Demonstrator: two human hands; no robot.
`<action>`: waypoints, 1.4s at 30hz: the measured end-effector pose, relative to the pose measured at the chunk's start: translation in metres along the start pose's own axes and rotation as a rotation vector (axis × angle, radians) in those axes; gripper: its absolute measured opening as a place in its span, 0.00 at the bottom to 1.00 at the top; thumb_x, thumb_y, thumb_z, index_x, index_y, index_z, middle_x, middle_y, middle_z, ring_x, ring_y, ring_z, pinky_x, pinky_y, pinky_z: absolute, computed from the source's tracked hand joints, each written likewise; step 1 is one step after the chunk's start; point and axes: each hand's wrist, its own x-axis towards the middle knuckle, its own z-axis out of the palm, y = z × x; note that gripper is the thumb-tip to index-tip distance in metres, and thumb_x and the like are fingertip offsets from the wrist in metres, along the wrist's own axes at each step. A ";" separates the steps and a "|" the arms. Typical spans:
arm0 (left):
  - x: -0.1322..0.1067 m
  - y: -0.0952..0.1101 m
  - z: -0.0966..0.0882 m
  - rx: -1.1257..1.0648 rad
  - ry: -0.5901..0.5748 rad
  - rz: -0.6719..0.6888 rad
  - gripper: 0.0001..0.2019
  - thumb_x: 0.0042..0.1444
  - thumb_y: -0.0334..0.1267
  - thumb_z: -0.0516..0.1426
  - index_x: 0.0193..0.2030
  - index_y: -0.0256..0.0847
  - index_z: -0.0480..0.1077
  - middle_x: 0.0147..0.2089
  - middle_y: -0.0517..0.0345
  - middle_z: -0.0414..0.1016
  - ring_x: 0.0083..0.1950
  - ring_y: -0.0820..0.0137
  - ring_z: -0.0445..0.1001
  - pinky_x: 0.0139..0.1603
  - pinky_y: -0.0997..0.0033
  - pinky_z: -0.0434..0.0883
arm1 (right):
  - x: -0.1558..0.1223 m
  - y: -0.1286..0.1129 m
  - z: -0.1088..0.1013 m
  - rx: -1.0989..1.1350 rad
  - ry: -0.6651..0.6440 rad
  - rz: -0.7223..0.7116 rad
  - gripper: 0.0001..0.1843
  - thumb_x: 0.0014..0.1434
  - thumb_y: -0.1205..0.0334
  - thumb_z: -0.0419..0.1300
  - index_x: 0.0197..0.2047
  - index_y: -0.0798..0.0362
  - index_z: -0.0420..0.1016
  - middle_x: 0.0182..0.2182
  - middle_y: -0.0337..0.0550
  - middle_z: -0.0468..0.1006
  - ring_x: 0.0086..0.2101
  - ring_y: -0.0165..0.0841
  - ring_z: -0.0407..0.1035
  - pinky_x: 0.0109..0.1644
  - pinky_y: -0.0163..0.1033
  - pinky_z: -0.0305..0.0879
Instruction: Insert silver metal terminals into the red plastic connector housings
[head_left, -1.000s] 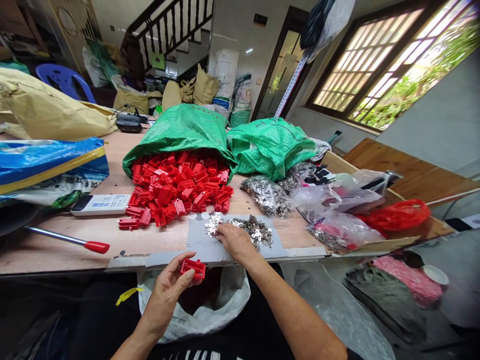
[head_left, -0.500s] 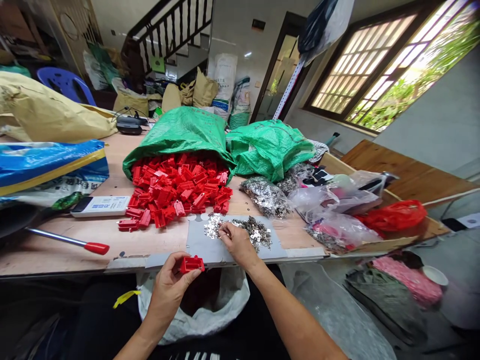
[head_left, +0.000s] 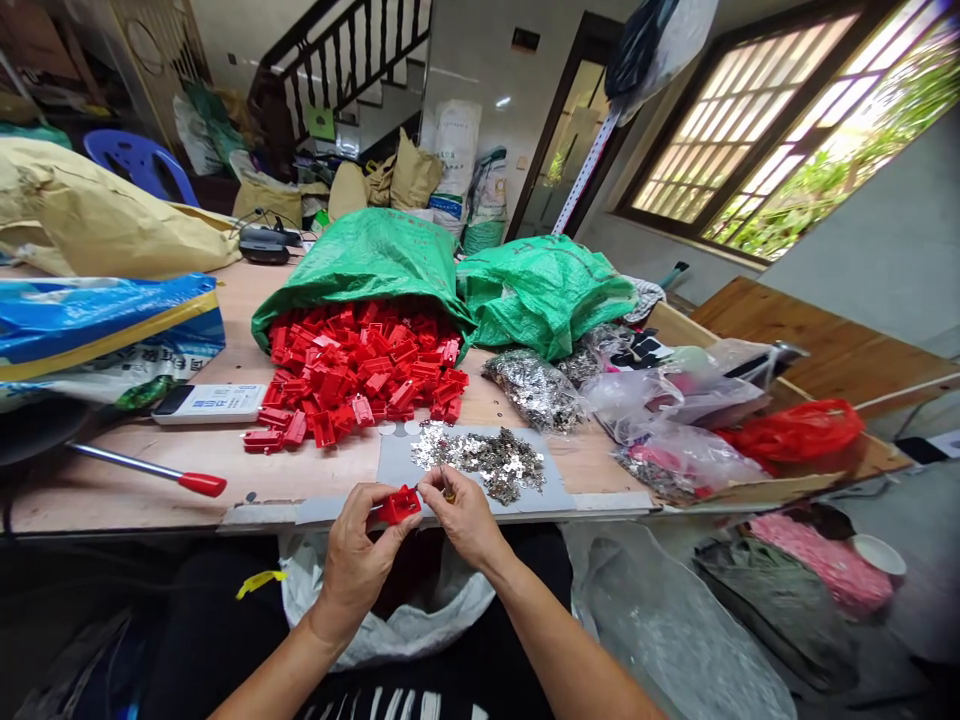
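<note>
My left hand (head_left: 358, 548) grips a red plastic housing (head_left: 399, 506) between thumb and fingers, its hollow side facing up, over the table's front edge. Close by on the right, my right hand (head_left: 466, 522) is closed in a pinch at the housing's right end. A small metal piece shows at its fingertips, largely hidden; something yellowish shows between the fingers. Behind the hands, a heap of small silvery metal pieces (head_left: 514, 468) lies on a grey sheet (head_left: 397, 470). Many similar red housings (head_left: 352, 370) spill from a green woven sack (head_left: 375, 255).
An open white sack (head_left: 420, 640) hangs below the table edge at my lap. Left are a red-tipped lever (head_left: 202, 484), a white box-shaped device (head_left: 214, 402) and a blue bag (head_left: 97, 320). Right are a bag of metal pieces (head_left: 532, 388) and a wooden tray (head_left: 795, 487) with plastic bags.
My right hand has left the metal heap and come down and left to the red housing. My left hand has raised the housing slightly to the right. The camera view has shifted a little.
</note>
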 end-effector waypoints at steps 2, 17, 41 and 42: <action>0.000 0.000 -0.001 0.015 0.005 0.060 0.10 0.55 0.36 0.61 0.44 0.43 0.69 0.40 0.56 0.72 0.42 0.66 0.73 0.40 0.68 0.74 | -0.002 -0.002 0.000 -0.035 0.004 -0.003 0.09 0.59 0.57 0.56 0.31 0.53 0.69 0.28 0.37 0.72 0.28 0.28 0.64 0.32 0.32 0.58; 0.000 0.010 -0.001 0.058 -0.031 0.215 0.12 0.55 0.33 0.61 0.47 0.44 0.70 0.41 0.56 0.72 0.42 0.67 0.73 0.41 0.70 0.72 | -0.011 -0.004 0.002 -0.057 -0.044 0.055 0.11 0.57 0.57 0.57 0.28 0.52 0.61 0.24 0.34 0.66 0.25 0.27 0.59 0.28 0.32 0.54; 0.018 -0.033 -0.002 0.230 -0.220 0.125 0.20 0.56 0.34 0.59 0.57 0.44 0.68 0.51 0.52 0.78 0.52 0.62 0.76 0.54 0.60 0.72 | -0.009 0.011 -0.019 -0.405 -0.150 -0.125 0.04 0.58 0.66 0.60 0.36 0.51 0.76 0.32 0.39 0.75 0.32 0.29 0.67 0.37 0.33 0.60; 0.018 -0.035 -0.002 0.241 -0.221 0.127 0.20 0.56 0.34 0.60 0.57 0.44 0.69 0.51 0.52 0.78 0.53 0.61 0.75 0.55 0.59 0.71 | -0.008 0.011 -0.019 -0.419 -0.158 -0.134 0.04 0.57 0.67 0.60 0.36 0.51 0.76 0.31 0.39 0.75 0.32 0.29 0.67 0.37 0.33 0.60</action>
